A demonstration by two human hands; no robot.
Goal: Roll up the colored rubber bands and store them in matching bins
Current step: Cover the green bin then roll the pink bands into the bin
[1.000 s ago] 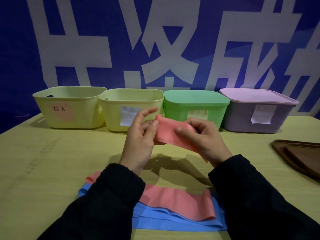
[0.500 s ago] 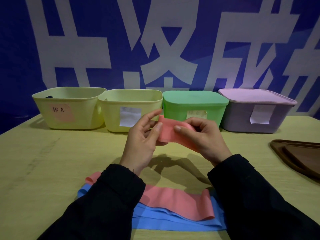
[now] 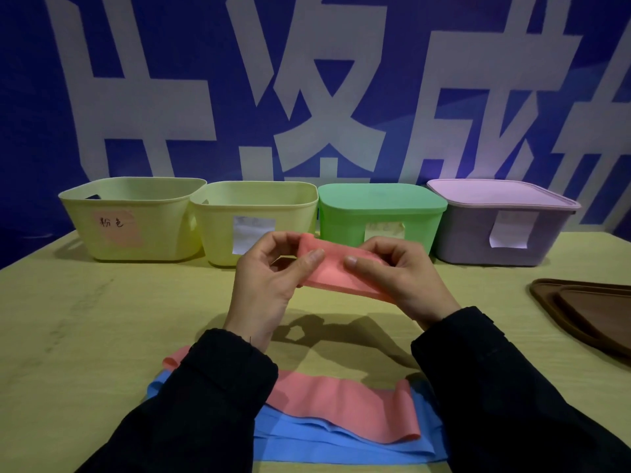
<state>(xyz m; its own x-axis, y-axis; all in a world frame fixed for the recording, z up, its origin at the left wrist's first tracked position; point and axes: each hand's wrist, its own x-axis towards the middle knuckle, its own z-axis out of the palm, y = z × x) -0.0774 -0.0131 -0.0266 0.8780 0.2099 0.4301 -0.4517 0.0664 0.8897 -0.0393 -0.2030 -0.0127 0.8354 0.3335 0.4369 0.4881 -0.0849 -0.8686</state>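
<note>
Since earlier, left hand [image 3: 269,281] curled tighter, both it and right hand [image 3: 396,278] pinching pink band [image 3: 336,273]; rolling barely begun, bands [image 3: 341,435] at 6 o'clock waiting.

Two bare hands, left [image 3: 269,281] and right [image 3: 403,278], emerge from long black sleeves [image 3: 218,387] with thick, folded-looking cuffs.

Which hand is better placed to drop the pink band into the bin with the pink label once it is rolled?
Probably the left hand. It grips the pink band on the side nearer the pink-labelled bin, which stands far left and open. The right hand would have to cross over.
</note>
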